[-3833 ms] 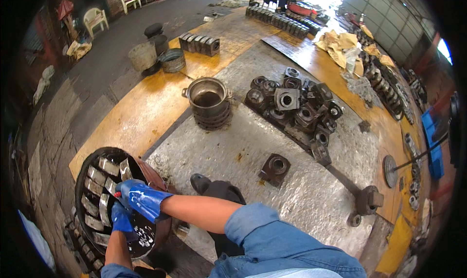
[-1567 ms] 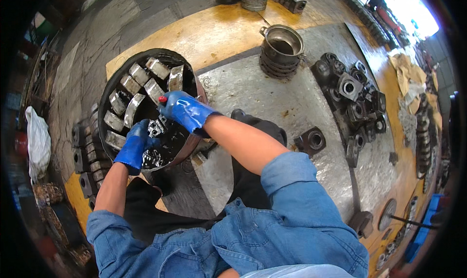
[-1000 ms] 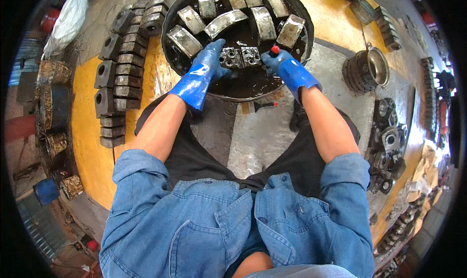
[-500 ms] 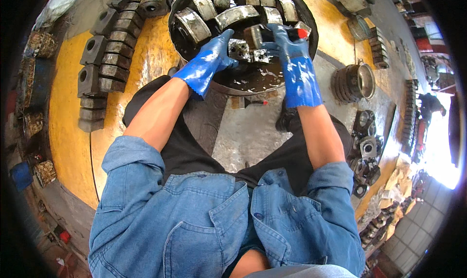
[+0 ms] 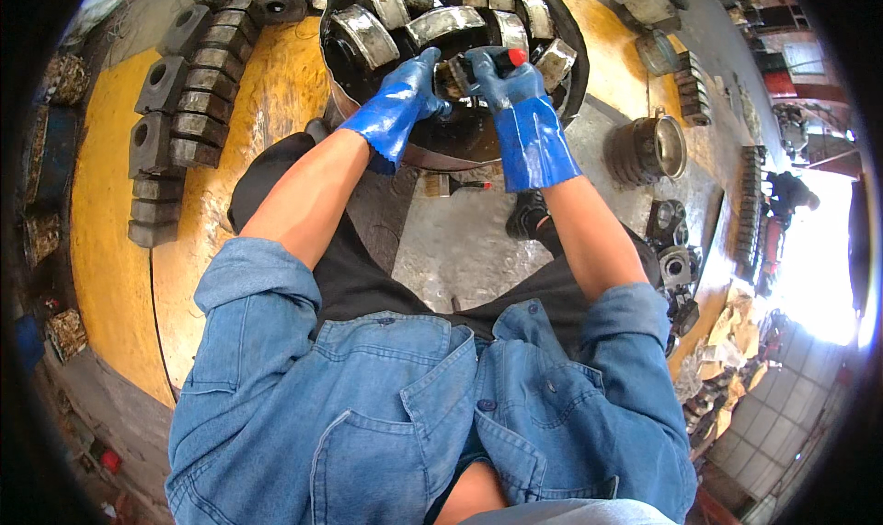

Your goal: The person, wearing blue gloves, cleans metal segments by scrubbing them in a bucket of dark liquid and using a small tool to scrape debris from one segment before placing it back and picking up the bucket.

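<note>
A round, dark-walled tub (image 5: 338,93) stands in front of me, with dark liquid in it. Blue rubber gloves cover both hands. My right hand (image 5: 508,82) is closed around a paint brush (image 5: 451,78) with a red-tipped handle, its bristles pointing left. Over the near part of the tub, my left hand (image 5: 409,76) grips the left end of a metal block, which the brush and gloves mostly hide. Thumb and fingers of that hand sit on either side of the bristles. Several wet, curved metal blocks (image 5: 445,27) lie in the tub beyond my hands.
Rows of grey metal blocks (image 5: 200,104) line the yellow floor at left. Below the tub lies a second brush (image 5: 440,186). A ribbed metal cylinder (image 5: 647,148) stands at right, above a pile of metal parts (image 5: 676,266). A person (image 5: 789,194) is far right.
The brush in my right hand has moved left, and its bristles now cover the block beside my left hand. My right hand has shifted left with it. The whole view has shifted slightly.
</note>
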A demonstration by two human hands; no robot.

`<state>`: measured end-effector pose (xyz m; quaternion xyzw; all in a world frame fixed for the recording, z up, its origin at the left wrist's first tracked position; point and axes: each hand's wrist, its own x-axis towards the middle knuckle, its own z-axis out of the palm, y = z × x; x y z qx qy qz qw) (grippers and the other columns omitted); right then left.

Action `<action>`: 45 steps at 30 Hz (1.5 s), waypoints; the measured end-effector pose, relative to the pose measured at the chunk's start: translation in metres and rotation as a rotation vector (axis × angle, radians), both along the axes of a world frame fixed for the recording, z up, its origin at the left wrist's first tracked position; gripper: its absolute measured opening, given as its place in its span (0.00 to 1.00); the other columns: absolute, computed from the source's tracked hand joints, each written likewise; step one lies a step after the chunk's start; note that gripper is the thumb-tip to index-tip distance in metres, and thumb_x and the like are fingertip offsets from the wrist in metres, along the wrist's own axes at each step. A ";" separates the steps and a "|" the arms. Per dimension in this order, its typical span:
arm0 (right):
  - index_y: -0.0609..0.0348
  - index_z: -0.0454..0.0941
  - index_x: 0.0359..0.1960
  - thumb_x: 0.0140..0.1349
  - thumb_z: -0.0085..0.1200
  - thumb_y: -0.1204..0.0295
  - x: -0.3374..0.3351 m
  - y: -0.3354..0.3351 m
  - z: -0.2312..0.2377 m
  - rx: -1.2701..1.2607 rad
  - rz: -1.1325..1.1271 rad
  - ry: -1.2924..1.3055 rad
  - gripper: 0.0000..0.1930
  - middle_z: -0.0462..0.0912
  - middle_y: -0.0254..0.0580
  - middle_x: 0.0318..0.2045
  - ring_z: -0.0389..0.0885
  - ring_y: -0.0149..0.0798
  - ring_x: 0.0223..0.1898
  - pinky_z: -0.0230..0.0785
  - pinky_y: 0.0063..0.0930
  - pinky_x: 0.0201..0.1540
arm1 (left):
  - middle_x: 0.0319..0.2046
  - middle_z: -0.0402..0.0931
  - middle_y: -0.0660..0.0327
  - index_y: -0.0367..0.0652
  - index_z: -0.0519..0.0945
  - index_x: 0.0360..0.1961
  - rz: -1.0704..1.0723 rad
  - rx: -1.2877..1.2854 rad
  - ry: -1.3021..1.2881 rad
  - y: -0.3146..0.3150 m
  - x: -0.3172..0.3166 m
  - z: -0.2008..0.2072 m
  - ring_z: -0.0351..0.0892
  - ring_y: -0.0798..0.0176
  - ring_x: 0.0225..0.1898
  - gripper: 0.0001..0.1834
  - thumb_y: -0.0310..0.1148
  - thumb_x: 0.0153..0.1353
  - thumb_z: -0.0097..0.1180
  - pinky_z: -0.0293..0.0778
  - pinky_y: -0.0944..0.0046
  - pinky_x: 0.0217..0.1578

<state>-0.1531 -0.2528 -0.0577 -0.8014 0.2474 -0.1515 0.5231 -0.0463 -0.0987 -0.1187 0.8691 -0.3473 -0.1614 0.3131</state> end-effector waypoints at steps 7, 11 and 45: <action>0.59 0.89 0.47 0.67 0.66 0.71 -0.020 0.008 0.007 -0.152 0.166 -0.234 0.10 0.92 0.44 0.41 0.89 0.32 0.43 0.81 0.29 0.50 | 0.66 0.75 0.44 0.39 0.66 0.74 0.011 -0.064 -0.003 0.002 0.003 -0.014 0.75 0.43 0.68 0.60 0.41 0.40 0.86 0.73 0.51 0.66; 0.58 0.89 0.47 0.66 0.65 0.74 -0.028 0.002 -0.019 -0.223 0.170 -0.202 0.09 0.92 0.44 0.43 0.90 0.32 0.45 0.80 0.29 0.52 | 0.65 0.77 0.45 0.40 0.68 0.72 0.011 -0.005 -0.003 -0.004 0.008 -0.017 0.76 0.43 0.67 0.58 0.40 0.40 0.86 0.74 0.51 0.66; 0.56 0.89 0.46 0.67 0.64 0.55 -0.033 -0.087 -0.085 -0.026 -0.123 0.277 0.17 0.90 0.38 0.33 0.86 0.32 0.36 0.77 0.31 0.43 | 0.63 0.78 0.46 0.46 0.66 0.75 0.009 -0.019 0.105 -0.005 0.009 -0.044 0.79 0.44 0.64 0.60 0.46 0.41 0.85 0.74 0.51 0.65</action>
